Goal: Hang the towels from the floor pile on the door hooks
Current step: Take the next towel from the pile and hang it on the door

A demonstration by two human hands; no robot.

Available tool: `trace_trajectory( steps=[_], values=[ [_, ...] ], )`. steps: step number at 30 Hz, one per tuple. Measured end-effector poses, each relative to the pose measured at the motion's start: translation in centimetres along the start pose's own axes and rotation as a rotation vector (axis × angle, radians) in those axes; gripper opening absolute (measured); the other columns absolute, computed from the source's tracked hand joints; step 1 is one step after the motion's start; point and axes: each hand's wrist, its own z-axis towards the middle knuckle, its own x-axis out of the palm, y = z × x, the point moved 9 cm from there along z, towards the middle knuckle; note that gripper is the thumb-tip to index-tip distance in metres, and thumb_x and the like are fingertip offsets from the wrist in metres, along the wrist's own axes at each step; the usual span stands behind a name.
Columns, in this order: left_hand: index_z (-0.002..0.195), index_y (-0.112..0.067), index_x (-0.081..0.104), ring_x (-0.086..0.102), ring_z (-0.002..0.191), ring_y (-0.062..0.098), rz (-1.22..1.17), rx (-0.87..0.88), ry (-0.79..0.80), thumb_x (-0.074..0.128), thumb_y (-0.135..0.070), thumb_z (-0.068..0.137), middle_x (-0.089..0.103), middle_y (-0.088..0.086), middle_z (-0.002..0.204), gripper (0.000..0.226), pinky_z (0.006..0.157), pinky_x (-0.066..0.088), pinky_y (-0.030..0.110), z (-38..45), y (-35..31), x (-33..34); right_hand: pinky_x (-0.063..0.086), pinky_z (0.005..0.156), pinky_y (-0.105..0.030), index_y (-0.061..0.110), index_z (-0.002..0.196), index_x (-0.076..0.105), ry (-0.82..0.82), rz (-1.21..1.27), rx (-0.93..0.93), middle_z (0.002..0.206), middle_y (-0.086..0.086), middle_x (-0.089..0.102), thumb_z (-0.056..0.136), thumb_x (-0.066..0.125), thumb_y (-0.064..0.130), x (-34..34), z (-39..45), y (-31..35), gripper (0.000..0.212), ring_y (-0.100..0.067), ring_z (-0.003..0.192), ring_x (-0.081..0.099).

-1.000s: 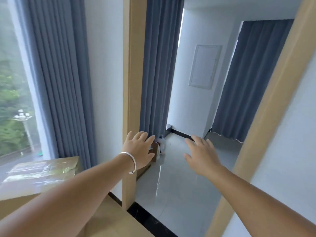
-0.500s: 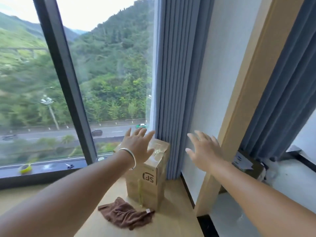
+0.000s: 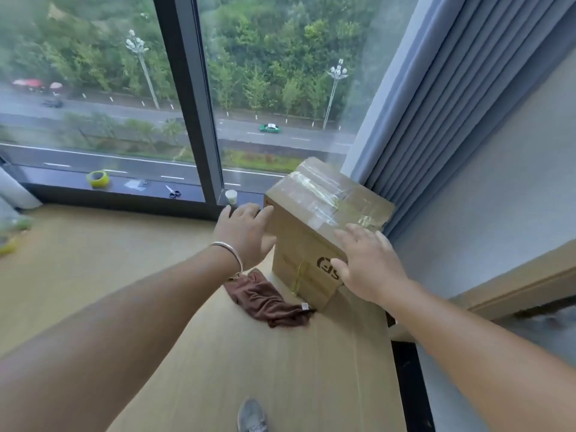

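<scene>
Brown towel [image 3: 268, 299] crumpled on wood floor [image 3: 93, 275], touching taped cardboard box [image 3: 314, 232] at its 7 o'clock. Left hand [image 3: 246, 233] and right hand [image 3: 366, 263] both empty, fingers spread, hovering above towel's 12 and 2 o'clock. Risk: hands bump box; door hooks out of view.

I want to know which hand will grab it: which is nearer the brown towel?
Left. The left hand hovers just above the brown towel; the right hand is off to its right, before the cardboard box.
</scene>
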Motion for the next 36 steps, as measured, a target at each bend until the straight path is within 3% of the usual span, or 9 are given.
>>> trace_trajectory(
  steps=[6,11,17,22,26,30,36],
  values=[
    [0.142,-0.027,0.039,0.042,0.129,0.019,-0.146,-0.065,0.197,0.046,-0.051,0.091,0.048,-0.003,0.140,0.057,0.103,0.029,0.037,-1.7,3.7,16.7,0.012,0.119,-0.043,0.025,0.148,0.029,0.250,0.008,-0.001,0.156,0.000,0.026,0.097,0.045,0.045,15.6,3.7,1.8,0.057,-0.017,0.144,0.020],
    [0.150,-0.025,0.027,0.030,0.138,0.018,-0.197,-0.159,0.429,0.043,-0.051,0.093,0.037,-0.001,0.149,0.064,0.114,0.021,0.041,-5.2,5.5,30.5,0.013,0.118,-0.040,0.027,0.149,0.026,0.471,0.003,-0.006,0.156,0.003,0.025,0.096,0.044,0.047,30.1,3.5,1.9,0.060,-0.014,0.143,0.020],
    [0.148,-0.026,0.029,0.031,0.137,0.017,-0.218,-0.213,0.598,0.044,-0.052,0.091,0.039,-0.002,0.145,0.064,0.114,0.019,0.041,-8.8,4.7,46.2,0.014,0.118,-0.038,0.026,0.150,0.024,0.691,0.002,-0.004,0.157,0.001,0.022,0.096,0.044,0.045,48.1,3.8,0.4,0.061,-0.015,0.144,0.021],
    [0.146,-0.024,0.033,0.037,0.134,0.018,-0.267,-0.128,0.650,0.044,-0.049,0.093,0.042,-0.002,0.145,0.059,0.113,0.023,0.039,-8.7,1.3,59.5,0.019,0.115,-0.038,0.026,0.147,0.028,0.702,-0.009,0.009,0.153,0.000,0.028,0.093,0.050,0.043,61.2,5.1,-2.7,0.061,-0.019,0.139,0.029],
    [0.135,-0.017,0.045,0.049,0.119,0.025,-0.322,-0.005,0.671,0.045,-0.040,0.096,0.052,0.003,0.132,0.045,0.098,0.039,0.035,-6.2,-2.5,70.4,0.025,0.112,-0.039,0.022,0.144,0.033,0.645,-0.050,-0.032,0.148,-0.003,0.035,0.089,0.056,0.039,70.6,8.0,-6.9,0.062,-0.024,0.135,0.035],
    [0.130,-0.015,0.048,0.051,0.117,0.027,-0.325,0.056,0.691,0.046,-0.035,0.098,0.053,0.005,0.129,0.038,0.091,0.043,0.037,-2.4,-4.7,80.8,0.029,0.107,-0.037,0.019,0.140,0.036,0.593,-0.128,-0.123,0.145,-0.004,0.038,0.086,0.061,0.026,79.0,12.7,-11.0,0.060,-0.025,0.133,0.035],
    [0.140,-0.012,0.042,0.041,0.128,0.025,-0.266,0.154,0.513,0.048,-0.025,0.095,0.045,0.006,0.141,0.047,0.104,0.035,0.035,4.2,-4.9,91.0,0.024,0.113,-0.035,0.009,0.146,0.032,0.473,-0.283,-0.394,0.152,-0.010,0.030,0.086,0.049,0.001,86.8,19.3,-14.3,0.062,-0.026,0.142,0.024]
  ],
)
